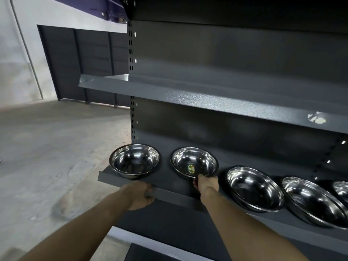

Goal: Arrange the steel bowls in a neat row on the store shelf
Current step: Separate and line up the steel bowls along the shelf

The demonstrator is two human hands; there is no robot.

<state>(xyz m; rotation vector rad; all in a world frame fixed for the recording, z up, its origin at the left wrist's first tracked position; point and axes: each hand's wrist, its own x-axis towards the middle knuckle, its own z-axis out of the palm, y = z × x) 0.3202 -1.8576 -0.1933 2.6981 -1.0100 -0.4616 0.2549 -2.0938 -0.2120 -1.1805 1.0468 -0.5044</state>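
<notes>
Steel bowls point(134, 161): five, the fifth cut off at the right. Shelves point(169, 193): two. Hands point(140, 194): two.

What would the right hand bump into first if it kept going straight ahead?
The right hand already pinches the near rim of the second bowl. Pushed straight on, it would shove that bowl toward the shelf's back panel, probably; depth is hard to judge.

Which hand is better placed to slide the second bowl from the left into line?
Right. The right hand already pinches the near rim of the second bowl, while the left hand grips the shelf edge.
</notes>
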